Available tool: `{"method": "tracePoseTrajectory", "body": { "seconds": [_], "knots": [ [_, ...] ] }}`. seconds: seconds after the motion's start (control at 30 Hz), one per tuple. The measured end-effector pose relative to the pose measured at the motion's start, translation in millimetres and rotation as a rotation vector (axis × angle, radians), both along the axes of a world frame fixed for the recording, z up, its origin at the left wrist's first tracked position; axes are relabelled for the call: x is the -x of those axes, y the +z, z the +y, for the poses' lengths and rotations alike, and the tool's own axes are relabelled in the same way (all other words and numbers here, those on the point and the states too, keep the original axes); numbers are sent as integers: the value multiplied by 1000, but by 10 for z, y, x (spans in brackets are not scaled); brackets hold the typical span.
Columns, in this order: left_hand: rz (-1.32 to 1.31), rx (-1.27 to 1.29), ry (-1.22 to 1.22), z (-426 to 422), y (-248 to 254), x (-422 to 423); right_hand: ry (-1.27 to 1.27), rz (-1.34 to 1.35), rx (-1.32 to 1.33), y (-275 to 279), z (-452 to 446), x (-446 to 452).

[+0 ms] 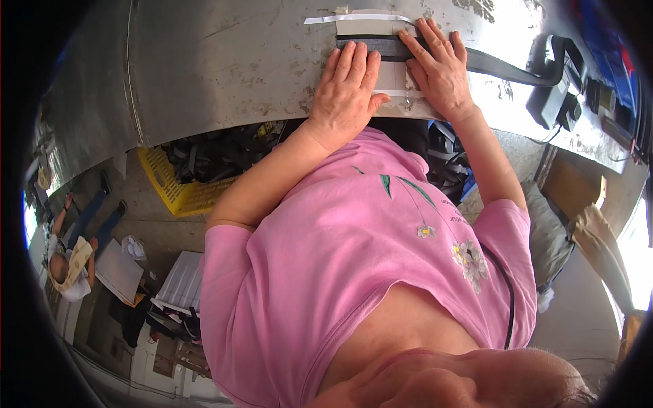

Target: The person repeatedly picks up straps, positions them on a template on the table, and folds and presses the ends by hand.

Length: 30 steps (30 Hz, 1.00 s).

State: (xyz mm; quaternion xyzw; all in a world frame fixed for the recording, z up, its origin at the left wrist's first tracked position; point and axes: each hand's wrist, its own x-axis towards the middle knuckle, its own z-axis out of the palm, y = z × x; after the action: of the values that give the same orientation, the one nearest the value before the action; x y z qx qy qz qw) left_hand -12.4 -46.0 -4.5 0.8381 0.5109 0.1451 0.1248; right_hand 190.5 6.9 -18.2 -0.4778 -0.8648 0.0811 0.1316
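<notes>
A dark webbing strap point(500, 66) lies across the metal worktop point(224, 61), with darker edges and a greyer middle. My left hand point(348, 85) rests palm down, fingertips on the strap's left end and thumb stretched to the right. My right hand point(441, 71) lies flat with spread fingers over the strap, to the right of my left hand. Neither hand is gripping anything. Beyond the strap is a white strip point(360, 19) on the worktop, its right end close to my right fingertips. A second pale strip point(389, 93) lies nearer me, between my hands.
On the right, the strap curves up beside a grey and black device point(549, 102) with a cable. Below the worktop edge, a yellow crate point(163, 180) holds dark straps. A person point(68, 268) is at far left, near a pale box point(119, 272).
</notes>
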Motion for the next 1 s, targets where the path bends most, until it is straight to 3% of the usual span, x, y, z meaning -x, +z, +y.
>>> {"method": "tracePoseTrajectory", "body": {
  "seconds": [0.33,0.43,0.5,0.53,0.6,0.7,0.77,0.8,0.9,1.0],
  "knots": [
    [98,-84,-42,118,35,-101,-54,-3,66,-2,-75,-12],
    [-148,26,-30,77,-49,-239,-42,-69,50,-35,-166,-180],
    [-56,-127,-7,10,-115,-326,-6,-71,38,-88,-136,-283],
    [166,-154,5,-37,-93,-386,-1,-42,9,6,-149,-271],
    [312,-162,31,-41,-135,-472,42,60,-27,192,-128,-184],
    [328,-117,35,-49,-98,-468,63,171,15,409,-44,-20],
    [310,-114,34,-51,-149,-473,-69,275,362,400,37,25],
    [289,-115,36,-47,-174,-475,8,341,217,261,118,-22],
    [254,-114,40,-71,-148,-460,-314,361,589,27,271,-226],
    [246,-115,39,-81,-63,-411,-354,450,672,102,269,-201]
  ]
}}
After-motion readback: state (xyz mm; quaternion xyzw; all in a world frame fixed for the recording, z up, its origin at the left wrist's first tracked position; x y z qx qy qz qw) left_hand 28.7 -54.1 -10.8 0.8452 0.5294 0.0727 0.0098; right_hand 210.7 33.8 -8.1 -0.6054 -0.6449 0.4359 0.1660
